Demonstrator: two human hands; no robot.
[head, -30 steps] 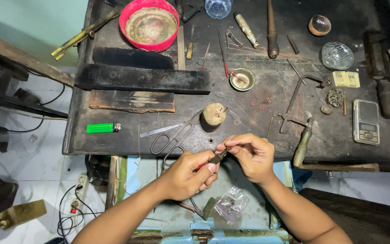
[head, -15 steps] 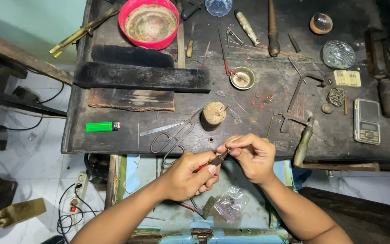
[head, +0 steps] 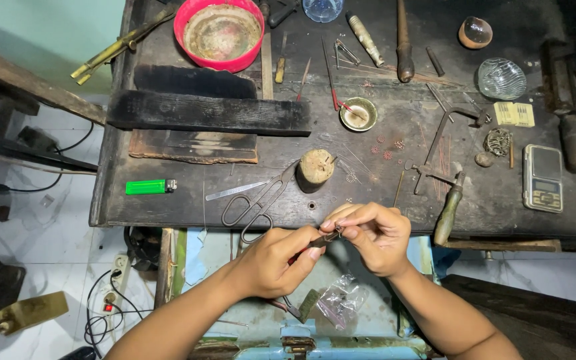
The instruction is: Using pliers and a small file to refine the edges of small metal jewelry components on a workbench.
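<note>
The left hand closes its grip on a small pair of pliers, whose long axis runs up and to the right toward the right hand. The plier tip meets a tiny metal piece pinched shut between the right hand's fingertips, so the piece lies just right of the left grip, in front of the near edge of the bench. Just beyond, scissors lie on the bench beside a round stump-like block.
</note>
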